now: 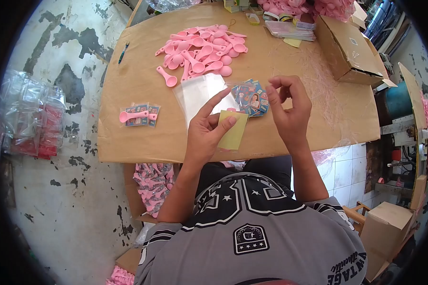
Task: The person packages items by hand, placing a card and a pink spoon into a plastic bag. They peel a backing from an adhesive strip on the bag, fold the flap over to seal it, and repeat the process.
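My left hand [207,128] grips a pale yellow card [233,135], its thumb pressed on the face and its index finger stretched out. A little pink shows at the card's top edge, and clear film shows at its lower edge. My right hand [290,102] is raised to the right, thumb and index fingertip close together. Anything thin between them cannot be made out. Between the hands lies a fanned stack of blue printed cards [257,102], beside clear plastic bags [199,95]. Beyond them is a heap of pink measuring spoons [204,50].
At left on the brown-covered table [176,145] lie packed cards with a pink spoon [135,115]. A pen [123,52] is near the left edge. A cardboard box [347,52] and thin loose strips [325,71] are at right. Below stands a carton of packed spoons [153,187].
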`<act>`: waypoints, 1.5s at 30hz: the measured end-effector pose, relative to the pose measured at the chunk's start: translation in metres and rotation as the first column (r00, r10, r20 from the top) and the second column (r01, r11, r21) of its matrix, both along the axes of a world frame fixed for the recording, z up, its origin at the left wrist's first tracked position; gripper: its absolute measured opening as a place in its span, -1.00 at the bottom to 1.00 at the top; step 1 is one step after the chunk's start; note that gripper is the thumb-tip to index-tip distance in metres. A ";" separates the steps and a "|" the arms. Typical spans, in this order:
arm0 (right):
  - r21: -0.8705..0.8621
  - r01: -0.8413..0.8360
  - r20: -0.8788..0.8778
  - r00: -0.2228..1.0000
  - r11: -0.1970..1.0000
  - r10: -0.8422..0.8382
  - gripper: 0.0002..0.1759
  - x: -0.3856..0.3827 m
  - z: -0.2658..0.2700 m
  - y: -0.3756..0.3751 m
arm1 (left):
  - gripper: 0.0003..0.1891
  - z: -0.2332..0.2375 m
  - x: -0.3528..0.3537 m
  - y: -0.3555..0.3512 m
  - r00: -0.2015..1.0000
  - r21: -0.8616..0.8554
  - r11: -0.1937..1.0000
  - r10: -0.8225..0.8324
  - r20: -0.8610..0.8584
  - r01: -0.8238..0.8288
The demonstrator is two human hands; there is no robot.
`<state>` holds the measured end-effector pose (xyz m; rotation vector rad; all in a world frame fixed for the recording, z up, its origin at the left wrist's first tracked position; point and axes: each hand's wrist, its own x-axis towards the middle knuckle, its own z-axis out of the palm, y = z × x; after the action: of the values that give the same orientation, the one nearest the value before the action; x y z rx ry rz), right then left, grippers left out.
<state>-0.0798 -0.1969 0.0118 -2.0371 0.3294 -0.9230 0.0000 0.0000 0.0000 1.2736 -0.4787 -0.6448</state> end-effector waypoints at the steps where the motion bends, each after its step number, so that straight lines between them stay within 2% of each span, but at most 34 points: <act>1: -0.124 -0.029 0.074 0.996 0.992 0.039 -0.77 0.004 0.000 0.002 | -0.27 0.000 0.000 0.001 1.000 -0.007 1.000 0.002 0.001 -0.002; 2: -0.249 -0.048 0.141 0.986 0.967 0.085 -0.76 0.006 -0.001 0.005 | -0.27 0.001 -0.001 0.002 1.000 -0.015 1.000 0.004 -0.001 -0.004; 3: -0.323 -0.056 0.130 0.986 0.945 0.103 -0.75 0.002 0.003 -0.001 | -0.27 -0.004 -0.009 -0.008 1.000 -0.045 0.999 -0.010 -0.014 0.009; 5: -0.407 -0.063 0.149 0.980 0.911 0.134 -0.75 0.009 0.003 0.011 | -0.26 -0.006 -0.010 -0.007 0.999 -0.038 0.999 -0.034 -0.003 0.033; 12: -0.487 -0.013 0.165 0.980 0.873 0.107 -0.70 0.022 0.003 0.027 | -0.22 0.000 -0.012 0.005 0.996 0.004 0.997 -0.073 0.052 0.073; 18: -0.563 -0.022 0.113 0.988 0.826 0.104 -0.73 0.023 0.013 0.025 | -0.23 -0.001 -0.013 0.015 0.988 0.016 0.990 -0.141 0.070 0.140; 22: -0.471 0.073 0.154 0.988 0.879 0.000 -0.78 0.020 0.022 -0.005 | -0.29 -0.002 -0.014 0.024 0.991 -0.001 0.992 -0.126 0.037 0.126; 24: -0.268 0.030 0.180 0.983 0.963 0.020 -0.78 0.010 0.037 -0.032 | -0.34 -0.003 -0.012 0.025 0.997 -0.035 0.997 -0.075 0.001 0.075; 25: -0.110 -0.051 0.179 0.981 0.993 0.070 -0.78 0.003 0.045 -0.046 | -0.36 -0.003 -0.011 0.026 0.999 -0.057 0.998 -0.039 -0.028 0.037; 27: 0.215 -0.211 0.202 0.965 0.954 0.168 -0.77 -0.011 0.056 -0.073 | -0.43 -0.004 -0.010 0.026 0.998 -0.090 0.996 0.017 -0.067 -0.024; 30: 0.072 -0.041 -0.158 0.986 0.997 0.052 -0.74 -0.017 0.046 -0.119 | -0.53 -0.010 -0.007 0.025 0.995 -0.120 0.990 0.059 -0.083 -0.069; 31: -0.272 0.174 -0.159 0.962 0.946 -0.222 -0.72 -0.019 0.036 -0.126 | -0.56 -0.011 -0.007 0.023 0.995 -0.121 0.990 0.059 -0.083 -0.069; 32: -0.576 0.351 -0.067 0.880 0.738 -0.471 -0.70 -0.022 0.023 -0.131 | -0.58 -0.011 -0.007 0.022 0.995 -0.121 0.990 0.056 -0.080 -0.065; 33: -0.792 0.459 0.111 0.756 0.402 -0.645 -0.67 -0.021 0.018 -0.135 | -0.60 -0.011 -0.006 0.020 0.996 -0.122 0.990 0.064 -0.057 -0.071; 35: -0.594 0.377 0.037 0.895 0.710 -0.444 -0.64 -0.015 0.025 -0.104 | -0.62 -0.012 -0.007 0.017 0.996 -0.116 0.989 0.090 -0.013 -0.091; 36: -0.464 0.309 0.021 0.941 0.830 -0.339 -0.63 -0.017 0.028 -0.071 | -0.63 -0.014 -0.009 0.016 0.995 -0.140 0.985 0.093 -0.047 -0.099; 37: -0.077 0.039 -0.120 0.992 0.996 -0.048 -0.63 -0.018 0.030 -0.023 | -0.64 -0.016 -0.009 0.010 0.994 -0.160 0.983 0.084 -0.070 -0.094; 38: -0.074 -0.059 -0.125 0.991 0.995 0.050 -0.67 -0.017 0.017 -0.011 | -0.64 -0.016 -0.008 0.007 0.992 -0.190 0.977 0.084 -0.096 -0.101; 40: 0.153 -0.257 -0.123 0.953 0.954 0.276 -0.75 -0.016 0.006 0.010 | -0.64 -0.015 -0.008 0.003 0.993 -0.206 0.973 0.087 -0.076 -0.101; 41: 0.305 -0.312 -0.075 0.934 0.900 0.350 -0.77 -0.013 0.001 0.016 | -0.64 -0.014 -0.008 0.002 0.993 -0.215 0.971 0.092 -0.067 -0.105; 43: 0.570 -0.409 0.052 0.884 0.713 0.465 -0.79 -0.010 -0.011 0.023 | -0.65 -0.015 -0.008 0.001 0.995 -0.200 0.975 0.086 -0.051 -0.094; 45: 0.572 -0.395 0.037 0.888 0.719 0.458 -0.80 -0.008 -0.022 0.023 | -0.65 -0.016 -0.008 0.001 0.996 -0.189 0.978 0.083 -0.030 -0.087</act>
<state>-0.0881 -0.1740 -0.0099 -1.5041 0.1467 -0.3564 -0.0080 0.0012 -0.0155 1.0989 -0.4543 -0.5273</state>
